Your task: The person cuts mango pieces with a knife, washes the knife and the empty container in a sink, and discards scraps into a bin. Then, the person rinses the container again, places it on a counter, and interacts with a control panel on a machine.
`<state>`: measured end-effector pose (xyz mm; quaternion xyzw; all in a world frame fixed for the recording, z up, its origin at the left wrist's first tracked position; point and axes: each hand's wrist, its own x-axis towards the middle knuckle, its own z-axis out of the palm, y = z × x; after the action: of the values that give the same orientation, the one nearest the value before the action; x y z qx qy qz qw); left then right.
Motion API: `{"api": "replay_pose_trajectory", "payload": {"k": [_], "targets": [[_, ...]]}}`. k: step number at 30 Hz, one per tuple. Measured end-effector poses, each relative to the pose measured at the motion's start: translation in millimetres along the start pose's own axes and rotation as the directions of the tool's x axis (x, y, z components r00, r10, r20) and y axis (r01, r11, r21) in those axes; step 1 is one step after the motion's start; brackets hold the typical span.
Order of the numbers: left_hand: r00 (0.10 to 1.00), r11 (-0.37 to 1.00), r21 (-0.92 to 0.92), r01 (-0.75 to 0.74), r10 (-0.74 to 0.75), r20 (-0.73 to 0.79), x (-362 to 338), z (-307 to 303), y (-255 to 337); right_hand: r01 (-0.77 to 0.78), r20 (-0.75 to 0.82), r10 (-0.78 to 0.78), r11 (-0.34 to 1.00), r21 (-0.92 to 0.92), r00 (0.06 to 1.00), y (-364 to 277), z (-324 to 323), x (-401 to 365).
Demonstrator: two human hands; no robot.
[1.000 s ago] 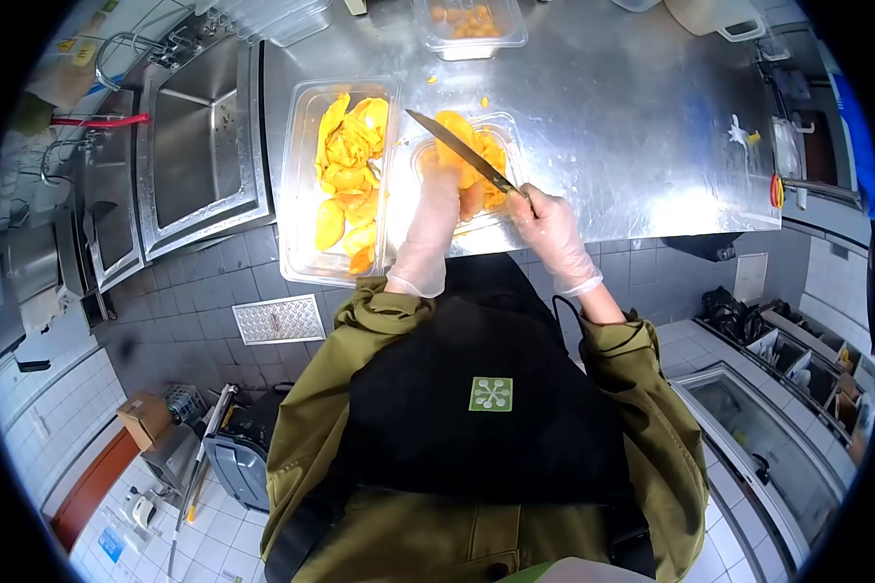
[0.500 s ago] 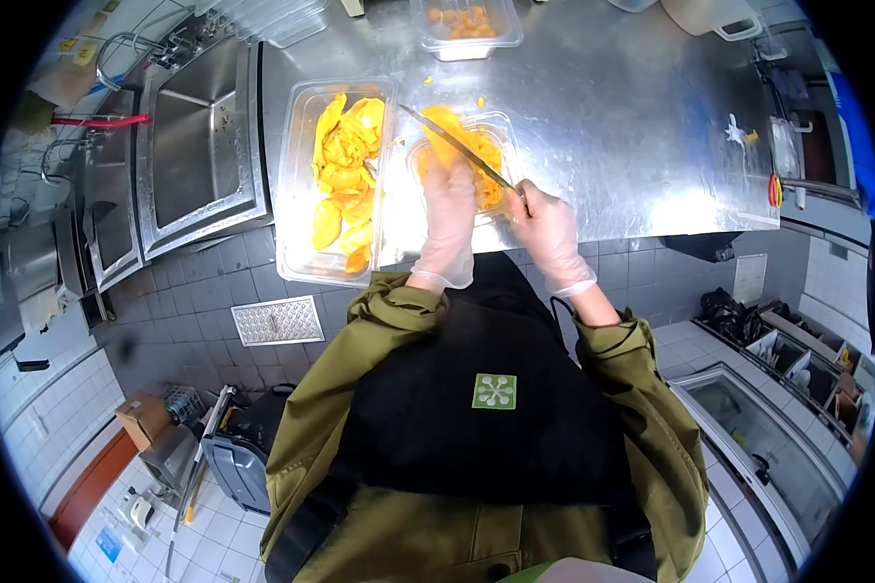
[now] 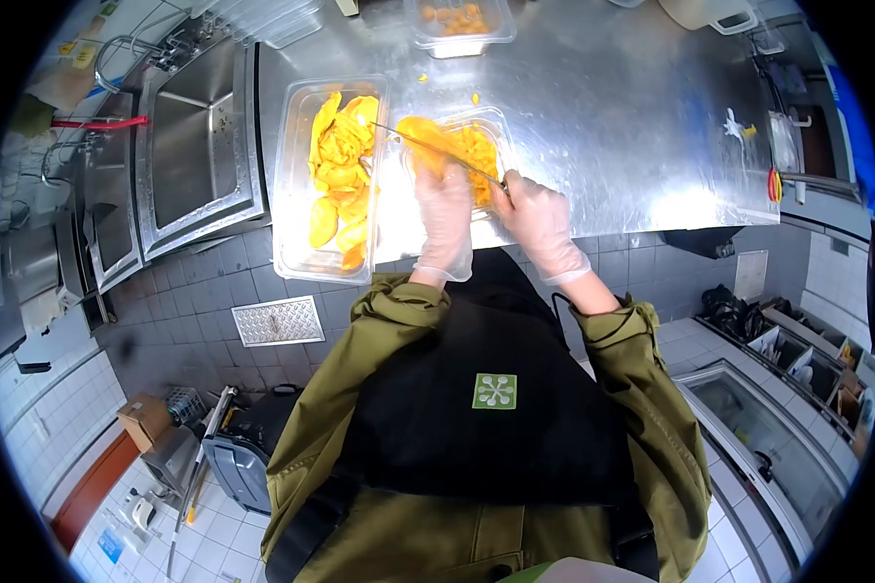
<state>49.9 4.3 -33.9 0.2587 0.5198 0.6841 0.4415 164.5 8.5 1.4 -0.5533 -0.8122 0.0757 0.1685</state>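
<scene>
steel counter (image 3: 632,107) with three clear tubs of mango: gloved left hand (image 3: 444,216) clutches one mango piece (image 3: 420,130) over the middle tub (image 3: 497,119), gloved right hand (image 3: 535,216) fisted on one knife (image 3: 454,159) laid across it.

Left hand (image 3: 444,209), right hand (image 3: 538,219): translucent whitish gloves. Mango (image 3: 421,131): orange-yellow. Knife (image 3: 428,143): silver blade; handle colour hidden. Peels (image 3: 340,175): yellow-orange, in clear tray (image 3: 292,248). Counter (image 3: 603,117), sink (image 3: 199,136): bare steel grey. Jacket (image 3: 399,311): olive green. Apron (image 3: 437,437): black, green square patch with white flower-like mark, possibly logo. Wall tiles (image 3: 214,282): grey. Floor tiles (image 3: 233,530): white.
</scene>
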Motion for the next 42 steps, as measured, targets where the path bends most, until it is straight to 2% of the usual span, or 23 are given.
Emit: {"api": "replay_pose_trajectory", "payload": {"k": [2,5,7,11,14,17,20,23,24,26,30,32,33,35,36,38,40,42], "targets": [[1.0,0.999,-0.016,0.03,-0.03,-0.007,1.0,-3.6,-6.0,0.031,0.004,-0.031,0.999,-0.023,1.0,1.5,-0.6,1.6],[0.974,0.974,-0.035,0.224,-0.224,0.019,-2.4,-8.3,5.1,0.049,0.05,-0.045,0.995,-0.083,0.998,3.7,-0.1,1.1],[0.956,0.953,-0.088,0.291,-0.292,-0.006,-3.2,-4.7,13.8,0.072,0.072,-0.066,0.994,-0.088,0.995,6.4,-1.5,-0.1],[0.929,0.922,-0.143,0.36,-0.368,-0.038,-7.1,3.0,25.9,0.099,0.111,-0.086,0.988,-0.118,0.99,10.9,0.9,-3.2],[0.846,0.854,-0.119,0.507,-0.519,-0.122,-2.4,-5.0,5.8,0.057,0.1,-0.044,0.989,-0.137,0.994,4.9,2.7,-6.4],[0.838,0.835,-0.14,0.532,-0.543,-0.058,-1.7,-12.7,-2.8,0.009,0.101,0.005,0.99,-0.14,0.995,-1.1,5.7,-11.1],[0.831,0.831,-0.061,0.553,-0.555,-0.04,-1.5,-13.6,0.7,0.01,0.111,0.008,0.987,-0.16,0.994,1.8,7.3,-11.8],[0.867,0.87,-0.052,0.491,-0.493,-0.064,-5.2,-7.4,2.5,0.083,0.122,-0.063,0.983,-0.166,0.99,14.4,7.5,-7.1],[0.853,0.854,-0.016,0.52,-0.521,-0.035,-5.1,-8.9,2.2,0.086,0.146,-0.06,0.98,-0.177,0.987,18.0,7.1,-5.7],[0.819,0.818,0.057,0.572,-0.574,0.019,-3.0,-12.4,1.9,0.023,0.149,-0.011,0.996,-0.083,0.989,18.6,2.2,-7.0],[0.833,0.845,0.212,0.49,-0.526,0.17,-4.2,-19.4,9.1,-0.059,0.159,0.038,0.99,0.127,0.987,21.6,-11.5,-16.9],[0.838,0.871,0.242,0.427,-0.482,0.255,-4.2,-23.8,11.0,-0.091,0.103,0.065,0.956,0.279,0.993,25.0,-13.6,-26.3],[0.88,0.903,0.25,0.348,-0.407,0.246,-4.6,-24.2,10.0,-0.103,0.078,0.08,0.93,0.353,0.994,26.1,-13.8,-28.4],[0.94,0.945,0.271,0.183,-0.249,0.232,-5.7,-25.8,6.6,-0.268,0.135,0.234,0.769,0.58,0.963,23.6,-15.9,-26.1],[0.959,0.935,0.351,0.055,-0.148,0.243,-3.1,-27.1,2.7,-0.337,0.173,0.303,0.658,0.673,0.937,22.4,-16.5,-24.6],[0.955,0.848,0.493,-0.196,0.052,0.291,3.7,-30.2,-4.4,-0.375,0.222,0.349,0.471,0.799,0.91,20.6,-11.6,-16.4],[0.958,0.93,0.364,-0.049,-0.059,0.281,4.6,-29.3,-4.1,-0.34,0.242,0.341,0.262,0.903,0.908,15.9,2.9,-4.6],[0.949,0.964,0.242,0.108,-0.172,0.263,4.5,-26.2,1.7,-0.44,0.4,0.328,0.054,0.897,0.856,5.7,2.9,1.6]]}}
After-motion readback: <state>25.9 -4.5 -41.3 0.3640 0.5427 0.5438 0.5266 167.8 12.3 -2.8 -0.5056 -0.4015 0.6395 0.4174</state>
